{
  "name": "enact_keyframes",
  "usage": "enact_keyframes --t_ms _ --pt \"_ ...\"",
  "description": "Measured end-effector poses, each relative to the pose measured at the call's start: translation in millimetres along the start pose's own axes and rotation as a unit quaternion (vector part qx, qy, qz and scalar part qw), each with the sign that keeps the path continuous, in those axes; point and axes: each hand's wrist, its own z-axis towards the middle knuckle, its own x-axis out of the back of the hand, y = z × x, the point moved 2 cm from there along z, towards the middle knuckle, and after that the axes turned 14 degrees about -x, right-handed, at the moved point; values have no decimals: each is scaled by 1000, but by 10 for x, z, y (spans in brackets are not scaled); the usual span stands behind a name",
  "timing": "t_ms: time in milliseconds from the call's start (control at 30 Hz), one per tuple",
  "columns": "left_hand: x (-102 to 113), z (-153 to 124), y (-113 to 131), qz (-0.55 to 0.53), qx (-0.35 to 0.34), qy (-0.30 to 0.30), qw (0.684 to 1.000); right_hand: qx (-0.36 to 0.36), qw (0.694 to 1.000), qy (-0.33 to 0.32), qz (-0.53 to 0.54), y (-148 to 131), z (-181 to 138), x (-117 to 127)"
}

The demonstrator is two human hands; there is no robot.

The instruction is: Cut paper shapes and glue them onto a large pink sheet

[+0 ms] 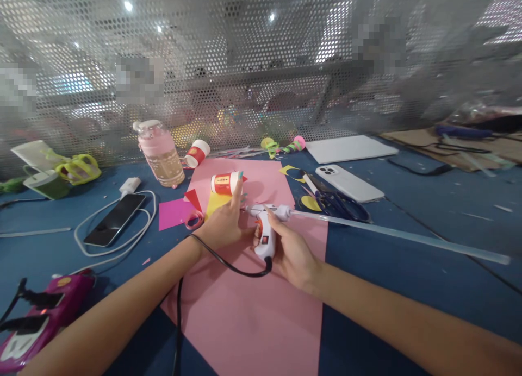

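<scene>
My right hand [296, 254] is wrapped round the handle of a white glue gun [267, 240], whose nozzle points left. A long clear glue stick [399, 235] sticks out of its back, and its black cord loops past my left wrist. Close to the nozzle, my left hand [224, 221] has its fingers apart, one stretched up in front of the right end of a red-and-white paper cup [224, 183]. The cup lies on its side by yellow paper [216, 203]. Some left fingers are partly hidden. Beneath both hands is a pink paper sheet [261, 316].
Scissors [340, 202] and a white phone [349, 183] lie to the right. A black phone [116, 219] with a cable, a pink bottle [161, 156] and a magenta power strip [69, 300] are on the left. Another paper cup [197, 154] lies near the perforated metal screen [244, 82].
</scene>
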Motion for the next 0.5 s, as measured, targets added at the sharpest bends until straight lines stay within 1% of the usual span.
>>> enact_keyframes --t_ms 233,367,500 --pt "4 -3 -15 -8 12 0 1000 -18 1000 0 -12 11 -10 -24" --pt "10 -2 -8 -3 5 3 1000 -10 1000 12 -2 15 -18 -33" --pt "4 -3 -6 5 18 0 1000 11 1000 8 0 21 -17 -1"
